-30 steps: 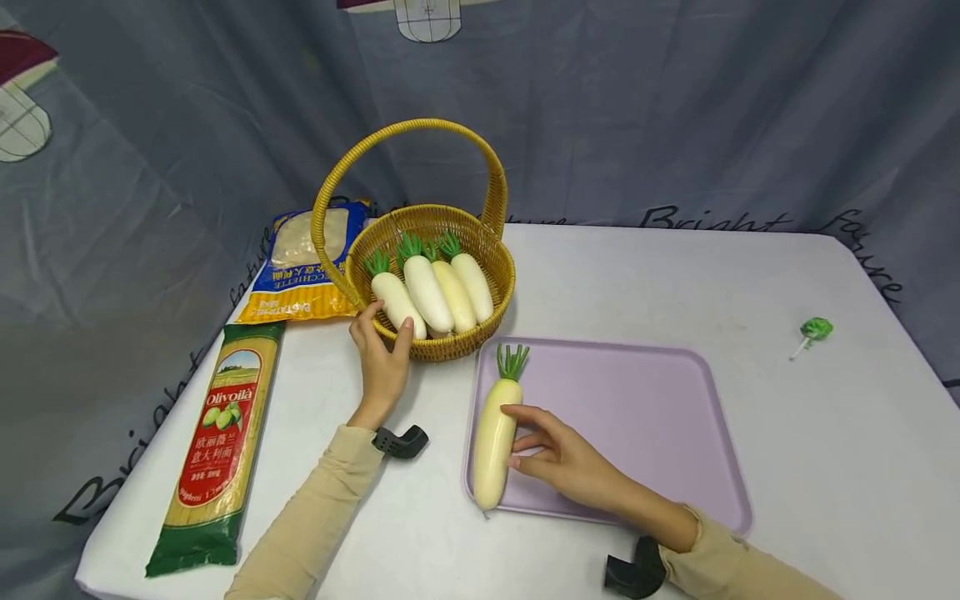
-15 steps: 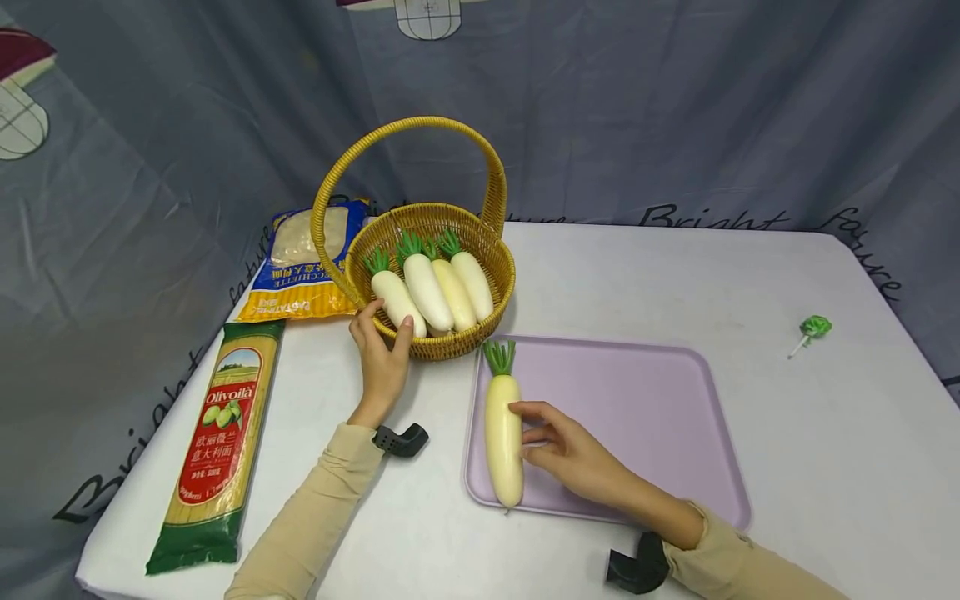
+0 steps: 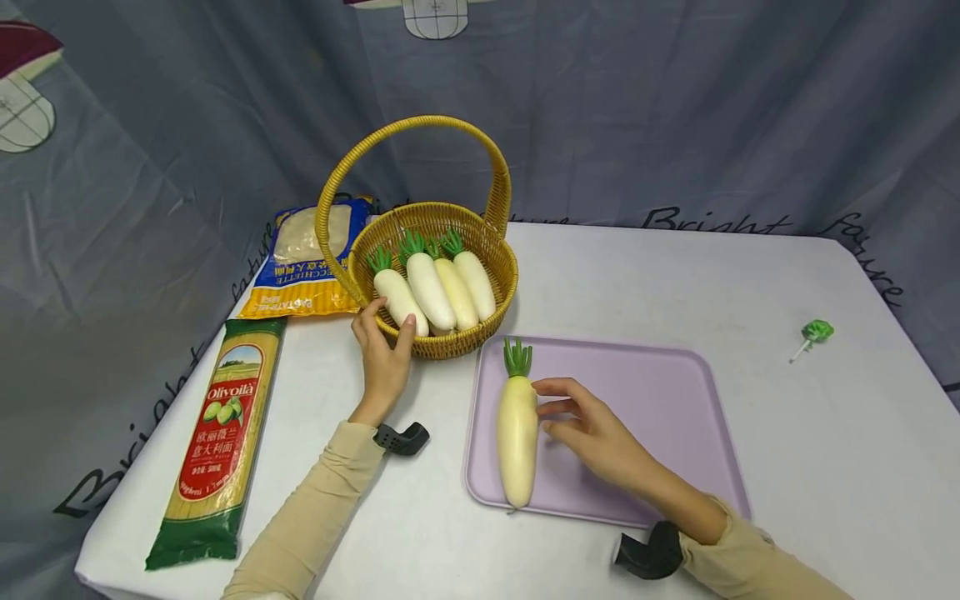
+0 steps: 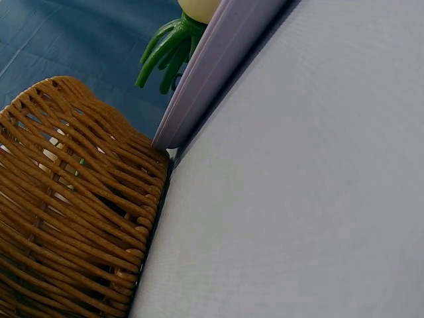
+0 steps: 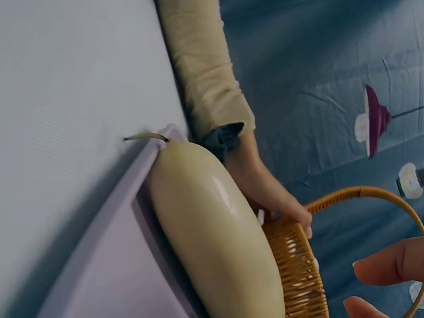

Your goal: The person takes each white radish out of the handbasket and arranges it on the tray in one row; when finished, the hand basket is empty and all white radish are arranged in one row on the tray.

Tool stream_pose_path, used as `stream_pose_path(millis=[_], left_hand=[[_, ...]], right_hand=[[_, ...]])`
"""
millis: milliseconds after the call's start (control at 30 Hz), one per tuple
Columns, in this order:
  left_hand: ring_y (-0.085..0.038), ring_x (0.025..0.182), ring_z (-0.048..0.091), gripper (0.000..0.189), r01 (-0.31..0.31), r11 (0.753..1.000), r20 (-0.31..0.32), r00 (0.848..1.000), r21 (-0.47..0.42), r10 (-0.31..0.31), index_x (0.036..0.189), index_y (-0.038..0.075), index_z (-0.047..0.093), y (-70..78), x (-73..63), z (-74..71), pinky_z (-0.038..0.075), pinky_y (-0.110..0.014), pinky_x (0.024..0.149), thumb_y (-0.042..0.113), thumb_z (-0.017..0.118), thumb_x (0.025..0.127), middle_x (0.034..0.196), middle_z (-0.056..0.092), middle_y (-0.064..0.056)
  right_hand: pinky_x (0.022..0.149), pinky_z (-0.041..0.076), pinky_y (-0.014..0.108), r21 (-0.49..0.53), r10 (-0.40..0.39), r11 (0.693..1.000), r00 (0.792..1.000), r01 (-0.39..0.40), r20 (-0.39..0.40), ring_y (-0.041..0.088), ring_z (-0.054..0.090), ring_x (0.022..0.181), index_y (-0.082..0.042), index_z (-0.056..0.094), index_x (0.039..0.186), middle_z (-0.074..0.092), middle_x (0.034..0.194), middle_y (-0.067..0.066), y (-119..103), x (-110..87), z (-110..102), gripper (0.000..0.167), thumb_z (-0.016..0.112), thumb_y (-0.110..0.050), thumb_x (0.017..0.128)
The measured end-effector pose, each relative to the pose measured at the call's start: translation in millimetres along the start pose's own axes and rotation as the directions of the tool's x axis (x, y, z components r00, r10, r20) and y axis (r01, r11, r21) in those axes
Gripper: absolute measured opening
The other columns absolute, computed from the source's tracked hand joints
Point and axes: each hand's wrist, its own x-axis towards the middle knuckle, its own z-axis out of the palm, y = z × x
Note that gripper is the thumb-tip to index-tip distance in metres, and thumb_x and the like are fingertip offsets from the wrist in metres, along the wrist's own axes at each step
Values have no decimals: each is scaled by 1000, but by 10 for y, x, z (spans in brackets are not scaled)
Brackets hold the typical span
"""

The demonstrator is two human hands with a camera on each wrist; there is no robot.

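reaching in from lower left, left arm [image 3: 311,508] crosses the surface [image 3: 675,283]; left hand [image 3: 384,362] at the near-left rim of the basket [image 3: 457,343]. left grip: fingers and thumb hooked over that rim, holding it. right arm [image 3: 757,558] slants in from lower right; right hand [image 3: 600,433] over the tray [image 3: 637,400], fingers loosely bent, pointing left. right grip: partly spread, holding nothing; fingertips [image 5: 381,265] beside the radish [image 3: 517,442]. head view leaves contact unclear; right wrist view shows a gap. radish lies lengthwise on the tray's left part, leaves [image 3: 517,358] pointing away from the person, root [image 5: 147,136] reaching past the near edge. four other radishes [image 3: 429,293] in the basket.
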Motion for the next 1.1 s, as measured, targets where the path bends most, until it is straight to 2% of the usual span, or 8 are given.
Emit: stream_pose_path(millis=[167, 367, 500, 633, 767, 867, 933, 1100], left_hand=[[-32, 125, 30, 51, -2, 1000, 0, 1000, 1, 2, 131, 18, 30, 0, 9, 1, 23, -46, 107, 34, 53, 88, 133, 23, -16], [-32, 124, 31, 50, -2, 1000, -4, 1000, 10, 2, 131, 19, 30, -17, 18, -1, 24, -46, 106, 35, 52, 88, 133, 23, -16], [-32, 124, 32, 51, -2, 1000, -4, 1000, 6, 2, 131, 18, 30, -26, 13, -2, 24, -46, 106, 34, 52, 89, 132, 23, -17], [-32, 123, 32, 51, -11, 1000, -1, 1000, 9, 11, 131, 16, 30, -26, 12, 0, 25, -46, 106, 33, 52, 89, 131, 23, -18], [-32, 122, 33, 51, -18, 1000, 1, 1000, 9, 18, 131, 16, 30, -27, 17, -3, 25, -46, 106, 34, 52, 89, 131, 23, -18], [-32, 122, 33, 51, -20, 1000, 0, 1000, 10, 20, 131, 16, 30, -29, 19, -5, 25, -46, 106, 34, 52, 89, 132, 23, -18], [-32, 123, 33, 51, -19, 1000, -2, 1000, 11, 19, 131, 16, 30, -31, 17, -5, 25, -46, 106, 34, 52, 89, 132, 23, -18], [-32, 124, 32, 51, -15, 1000, -5, 1000, 3, 15, 131, 16, 31, -29, 16, 12, 24, -46, 107, 33, 53, 88, 132, 23, -18]], right_hand=[[80, 50, 26, 13, -6, 1000, 1000, 7, -21, 40, 50, 111, 0, 42, 125, 42, 130, 23, -42, 25, -59, 39, 52, -2, 87], [85, 49, 23, 61, 14, 998, 996, -8, -86, 26, 52, 113, -2, 46, 123, 45, 130, 16, -180, 104, -108, 35, 51, -5, 89], [83, 50, 25, 148, -33, 987, 987, 56, -156, 16, 55, 110, 0, 45, 125, 50, 125, 17, -292, 222, -104, 34, 46, -2, 90], [84, 50, 27, 236, -70, 963, 967, 129, -243, 15, 57, 107, 1, 45, 124, 56, 118, 14, -400, 384, -84, 33, 45, -3, 91], [87, 49, 30, 393, -81, 904, 970, 168, -228, 16, 59, 103, 2, 43, 124, 60, 111, 7, -472, 618, -64, 33, 43, -2, 91], [88, 48, 32, 532, -45, 838, 987, 122, -155, 16, 60, 99, 1, 43, 123, 62, 106, 3, -472, 835, -32, 32, 44, -2, 91], [89, 47, 31, 588, -10, 806, 994, 72, -108, 15, 60, 99, 0, 42, 124, 63, 104, 1, -442, 980, 5, 34, 45, -4, 91], [90, 47, 28, 679, 39, 733, 995, 33, -91, 17, 59, 102, 1, 35, 131, 59, 109, 6, -321, 1310, 118, 39, 42, -7, 94]])
